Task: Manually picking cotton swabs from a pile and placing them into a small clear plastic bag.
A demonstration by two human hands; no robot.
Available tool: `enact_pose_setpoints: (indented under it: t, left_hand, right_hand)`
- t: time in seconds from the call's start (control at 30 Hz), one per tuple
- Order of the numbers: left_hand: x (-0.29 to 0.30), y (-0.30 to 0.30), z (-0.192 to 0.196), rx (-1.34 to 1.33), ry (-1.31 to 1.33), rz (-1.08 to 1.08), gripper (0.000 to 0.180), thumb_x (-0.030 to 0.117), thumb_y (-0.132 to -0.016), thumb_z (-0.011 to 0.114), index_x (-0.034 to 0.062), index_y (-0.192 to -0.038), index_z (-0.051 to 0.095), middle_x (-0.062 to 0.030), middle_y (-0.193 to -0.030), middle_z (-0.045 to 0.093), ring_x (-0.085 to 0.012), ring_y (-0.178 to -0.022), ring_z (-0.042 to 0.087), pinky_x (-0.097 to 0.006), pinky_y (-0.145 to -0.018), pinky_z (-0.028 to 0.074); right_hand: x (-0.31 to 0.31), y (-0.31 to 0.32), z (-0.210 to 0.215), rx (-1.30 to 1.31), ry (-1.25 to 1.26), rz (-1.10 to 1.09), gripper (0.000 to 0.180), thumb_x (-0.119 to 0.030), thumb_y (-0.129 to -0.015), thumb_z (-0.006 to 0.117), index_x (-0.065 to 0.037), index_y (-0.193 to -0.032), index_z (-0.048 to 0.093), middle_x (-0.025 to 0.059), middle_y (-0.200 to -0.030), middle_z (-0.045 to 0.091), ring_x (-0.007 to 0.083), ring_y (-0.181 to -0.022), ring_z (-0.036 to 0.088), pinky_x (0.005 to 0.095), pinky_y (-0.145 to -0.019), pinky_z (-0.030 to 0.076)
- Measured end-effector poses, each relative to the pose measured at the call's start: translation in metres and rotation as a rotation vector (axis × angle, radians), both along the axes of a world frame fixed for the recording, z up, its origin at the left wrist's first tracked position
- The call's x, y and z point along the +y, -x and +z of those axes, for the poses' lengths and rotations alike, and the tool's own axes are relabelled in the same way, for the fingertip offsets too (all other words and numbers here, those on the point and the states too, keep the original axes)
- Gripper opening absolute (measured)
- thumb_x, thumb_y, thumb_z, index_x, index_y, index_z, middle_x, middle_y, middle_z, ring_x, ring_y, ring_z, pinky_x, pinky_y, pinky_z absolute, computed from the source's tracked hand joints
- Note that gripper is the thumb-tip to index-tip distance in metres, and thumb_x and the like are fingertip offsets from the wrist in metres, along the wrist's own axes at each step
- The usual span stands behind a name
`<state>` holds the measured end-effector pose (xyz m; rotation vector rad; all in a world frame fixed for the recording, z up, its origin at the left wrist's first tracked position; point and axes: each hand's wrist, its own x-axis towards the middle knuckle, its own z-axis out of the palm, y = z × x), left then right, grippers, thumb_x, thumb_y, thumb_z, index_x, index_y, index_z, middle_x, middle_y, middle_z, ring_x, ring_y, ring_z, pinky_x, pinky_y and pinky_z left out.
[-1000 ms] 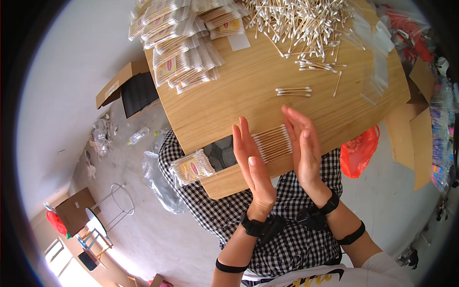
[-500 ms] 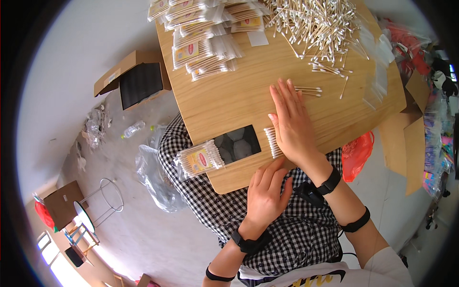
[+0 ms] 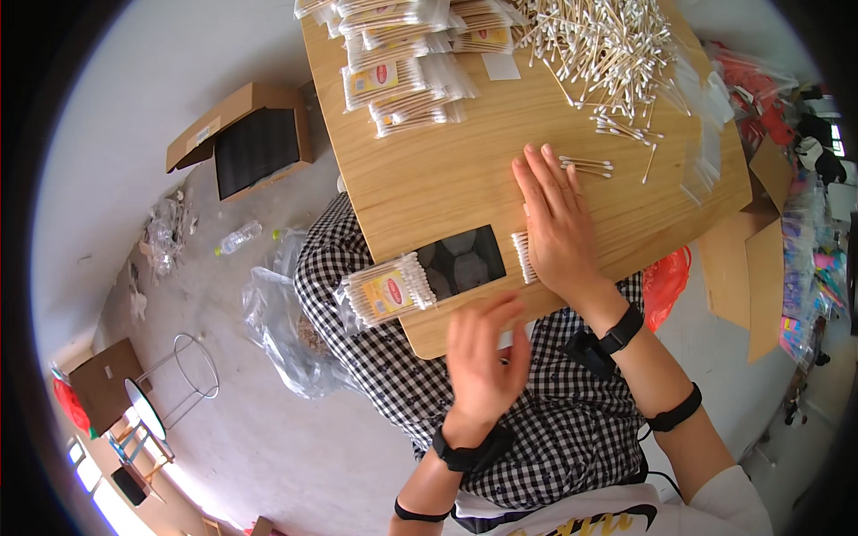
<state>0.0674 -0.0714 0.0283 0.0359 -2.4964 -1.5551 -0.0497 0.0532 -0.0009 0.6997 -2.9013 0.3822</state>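
Laying right hand point(image 3: 560, 228) flat and fully open, palm down, over row of cotton swabs point(image 3: 521, 259) on near part of wooden table point(image 3: 429, 179); covering most of the row, leaving white heads showing beside the palm's left edge; gripping nothing between fingers. Holding left hand point(image 3: 484, 353) half open at near table edge, fingers loosely bent and blurred, with nothing visible in grasp.

Finding few loose swabs point(image 3: 590, 166) lying side by side just beyond right fingertips. Locating dark rectangular plate point(image 3: 460, 261) flat on table, left of the row and apart from it. Seeing clear packet point(image 3: 382, 290) touching plate's left end and overhanging table edge; containing swabs packed parallel, white heads at right end, plus yellow-and-red label.

Recording further out, at far left of table, stack of packets point(image 3: 402, 82) in overlapping layers, containing swabs, some with similar label. Noting swab heap point(image 3: 601, 54) to right of stack, white card point(image 3: 501, 67) lying between, and clear plastic film point(image 3: 708, 147) along right table edge.

Observing, off table: open carton point(image 3: 728, 268) at right, with contents not discernible; red plastic bag point(image 3: 668, 286) just beside table, with contents hidden; open box point(image 3: 255, 105) on left floor, holding black panel point(image 3: 256, 156); clear floor bag point(image 3: 281, 335), containing something brownish, too indistinct to identify.
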Motion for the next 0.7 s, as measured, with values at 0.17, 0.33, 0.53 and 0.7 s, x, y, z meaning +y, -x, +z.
enact_pose_setpoints:
  t: [0.17,0.33,0.53,0.7]
  left_hand:
    - [-0.063,0.011,0.001,0.126,0.092,0.455,0.028,-0.003,-0.088,0.047,-0.0033,-0.116,0.050,-0.0166,-0.116,0.055,-0.0263,-0.109,0.052,-0.036,-0.093,0.041]
    - [-0.100,0.037,-0.013,-0.147,0.265,0.557,0.020,0.015,-0.094,0.051,0.0002,-0.104,0.058,-0.0128,-0.100,0.062,-0.0192,-0.086,0.057,-0.031,-0.078,0.045]
    - [-0.090,0.054,-0.026,-0.377,0.415,0.551,0.034,0.025,-0.094,0.053,0.0014,-0.068,0.057,-0.0145,-0.057,0.055,-0.0303,-0.048,0.051,-0.039,-0.047,0.040]
    - [-0.090,0.057,-0.030,-0.436,0.241,0.562,0.042,0.029,-0.096,0.051,-0.0025,-0.070,0.059,-0.0094,-0.050,0.048,-0.0163,-0.043,0.038,-0.033,-0.044,0.031]
  right_hand:
    - [-0.004,0.002,-0.005,-0.067,0.048,0.019,0.057,0.004,-0.082,0.045,0.000,-0.138,0.035,0.0142,-0.145,0.033,0.0273,-0.138,0.027,0.0426,-0.113,0.024]
    - [-0.032,-0.003,-0.006,-0.056,0.056,0.033,0.056,0.006,-0.083,0.044,0.001,-0.138,0.035,0.0151,-0.145,0.034,0.0283,-0.138,0.027,0.0429,-0.113,0.025]
    - [-0.070,-0.007,-0.003,-0.062,0.057,0.079,0.056,0.004,-0.084,0.044,0.003,-0.138,0.033,0.0175,-0.145,0.034,0.0293,-0.137,0.028,0.0429,-0.113,0.026]
    - [-0.076,-0.006,-0.006,-0.047,0.058,0.096,0.055,0.002,-0.084,0.045,0.004,-0.138,0.033,0.0186,-0.144,0.034,0.0298,-0.137,0.029,0.0429,-0.113,0.025]
